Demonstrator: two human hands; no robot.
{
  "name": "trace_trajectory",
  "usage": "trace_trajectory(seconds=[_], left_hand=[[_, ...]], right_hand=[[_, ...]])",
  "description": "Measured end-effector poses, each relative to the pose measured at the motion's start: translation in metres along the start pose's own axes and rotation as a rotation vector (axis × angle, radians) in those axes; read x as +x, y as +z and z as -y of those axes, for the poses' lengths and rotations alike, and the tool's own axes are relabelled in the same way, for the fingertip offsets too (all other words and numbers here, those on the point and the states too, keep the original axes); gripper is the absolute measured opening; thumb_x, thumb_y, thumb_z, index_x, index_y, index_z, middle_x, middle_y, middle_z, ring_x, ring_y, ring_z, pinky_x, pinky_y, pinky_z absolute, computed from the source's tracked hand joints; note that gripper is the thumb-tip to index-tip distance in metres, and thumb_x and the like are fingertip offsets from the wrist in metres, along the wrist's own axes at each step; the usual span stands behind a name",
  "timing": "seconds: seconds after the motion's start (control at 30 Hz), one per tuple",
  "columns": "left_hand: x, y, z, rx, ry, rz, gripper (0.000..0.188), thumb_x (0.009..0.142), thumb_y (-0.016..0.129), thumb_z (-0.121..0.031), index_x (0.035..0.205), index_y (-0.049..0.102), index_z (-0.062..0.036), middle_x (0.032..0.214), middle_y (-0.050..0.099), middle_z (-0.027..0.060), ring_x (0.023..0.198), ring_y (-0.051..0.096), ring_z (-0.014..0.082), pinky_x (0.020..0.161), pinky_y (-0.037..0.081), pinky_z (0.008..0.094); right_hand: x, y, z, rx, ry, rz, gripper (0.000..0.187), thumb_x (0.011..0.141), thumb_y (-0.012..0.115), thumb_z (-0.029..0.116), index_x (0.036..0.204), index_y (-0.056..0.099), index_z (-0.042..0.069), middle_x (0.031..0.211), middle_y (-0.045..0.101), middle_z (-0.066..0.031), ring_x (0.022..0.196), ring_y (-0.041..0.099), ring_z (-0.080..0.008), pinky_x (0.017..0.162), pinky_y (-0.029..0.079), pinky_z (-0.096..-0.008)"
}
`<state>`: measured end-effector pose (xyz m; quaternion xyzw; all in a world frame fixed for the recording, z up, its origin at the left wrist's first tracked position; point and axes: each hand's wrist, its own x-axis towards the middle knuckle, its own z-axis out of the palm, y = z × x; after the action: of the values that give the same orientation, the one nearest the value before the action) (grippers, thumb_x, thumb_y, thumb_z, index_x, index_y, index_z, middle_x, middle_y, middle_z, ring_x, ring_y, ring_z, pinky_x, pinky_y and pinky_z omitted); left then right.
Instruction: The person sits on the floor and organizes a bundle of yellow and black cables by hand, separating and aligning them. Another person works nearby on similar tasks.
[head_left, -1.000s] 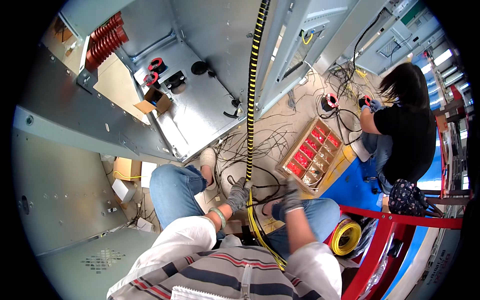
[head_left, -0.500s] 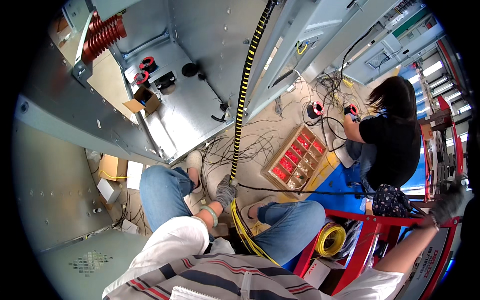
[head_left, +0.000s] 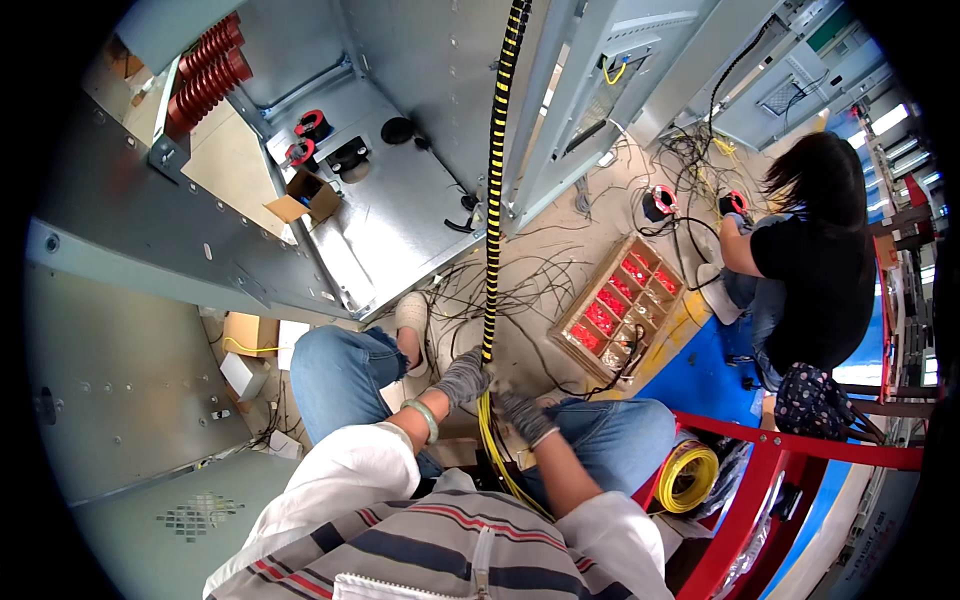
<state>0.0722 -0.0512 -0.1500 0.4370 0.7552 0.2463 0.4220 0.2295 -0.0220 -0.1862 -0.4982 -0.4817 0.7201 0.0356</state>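
A bundle of yellow wires [head_left: 490, 440], wound above in black spiral wrap [head_left: 494, 200], runs from the top of the view down between my knees. My left hand [head_left: 462, 378], in a grey glove, is closed around the bundle at the lower end of the wrapped part. Close beside it on the right is my gloved right hand [head_left: 522, 412], near the bare wires just below the wrap. Its fingers are smeared by motion, so their grip does not show. A loose black strip curves over the floor toward the parts box.
A wooden compartment box [head_left: 618, 310] of red and clear small parts sits ahead. A co-worker [head_left: 815, 260] crouches at right beside black-and-red reels [head_left: 660, 203]. The metal cabinet [head_left: 400, 220] stands ahead left; a red frame [head_left: 740, 500] and yellow wire coil [head_left: 688, 477] are near right.
My right hand has come in from the far right to beside the bundle. The black strip, stretched taut to the right before, now hangs slack. My left hand stays on the bundle.
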Motion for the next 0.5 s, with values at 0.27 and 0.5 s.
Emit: trace_trajectory(seconds=[0.27, 0.5], left_hand=[[-0.014, 0.006, 0.038, 0.186, 0.265, -0.121, 0.045, 0.073, 0.057, -0.014, 0.114, 0.048, 0.0023, 0.106, 0.055, 0.0195, 0.095, 0.053, 0.0322, 0.083, 0.042, 0.0346], [-0.025, 0.005, 0.026, 0.353, 0.145, -0.127, 0.028, 0.081, 0.046, -0.02, 0.098, 0.057, -0.0015, 0.084, 0.06, 0.0199, 0.084, 0.055, 0.0344, 0.074, 0.044, 0.0401]], right_hand=[[-0.036, 0.033, 0.049, 0.244, 0.199, -0.005, 0.018, 0.085, 0.047, 0.02, 0.094, 0.054, 0.006, 0.062, 0.051, -0.0008, 0.047, 0.047, -0.0089, 0.039, 0.038, -0.0252], [-0.019, 0.026, 0.013, -0.718, -0.404, -0.457, 0.033, 0.083, 0.049, 0.033, 0.09, 0.054, 0.0, 0.063, 0.056, -0.0227, 0.062, 0.055, -0.0407, 0.056, 0.043, -0.0463]])
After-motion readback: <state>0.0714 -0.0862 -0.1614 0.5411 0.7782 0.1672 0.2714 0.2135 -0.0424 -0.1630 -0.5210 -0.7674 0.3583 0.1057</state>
